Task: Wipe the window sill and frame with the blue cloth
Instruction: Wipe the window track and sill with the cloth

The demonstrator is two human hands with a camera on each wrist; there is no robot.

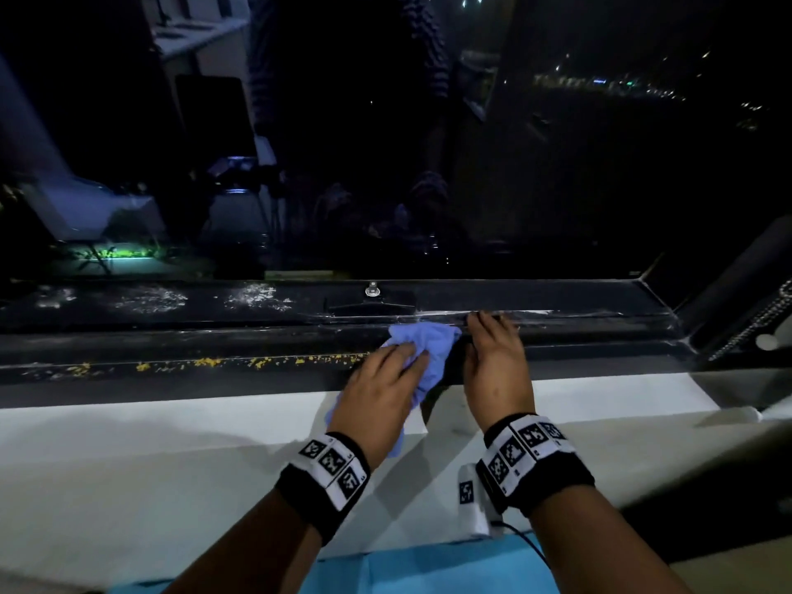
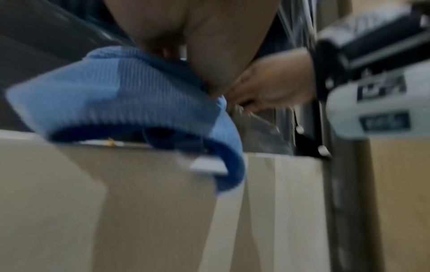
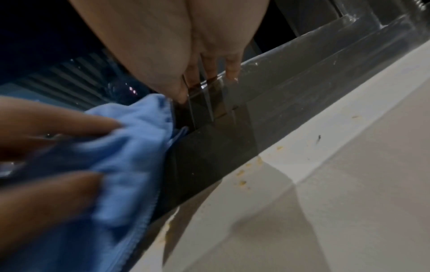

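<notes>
left hand is pressing the blue cloth onto the dark window frame, fingers fairly straight, cloth tail hanging over the white sill. right hand is resting just beside it, fingers straight on the frame, holding nothing. yellow crumbs are lying along the frame; dark glass is reflecting the room.

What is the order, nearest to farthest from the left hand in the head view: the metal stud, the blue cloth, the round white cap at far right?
1. blue cloth: directly under the left hand, touching it.
2. metal stud: straight ahead, on the upper ledge of the frame.
3. round white cap: far right, past the frame's corner.
</notes>
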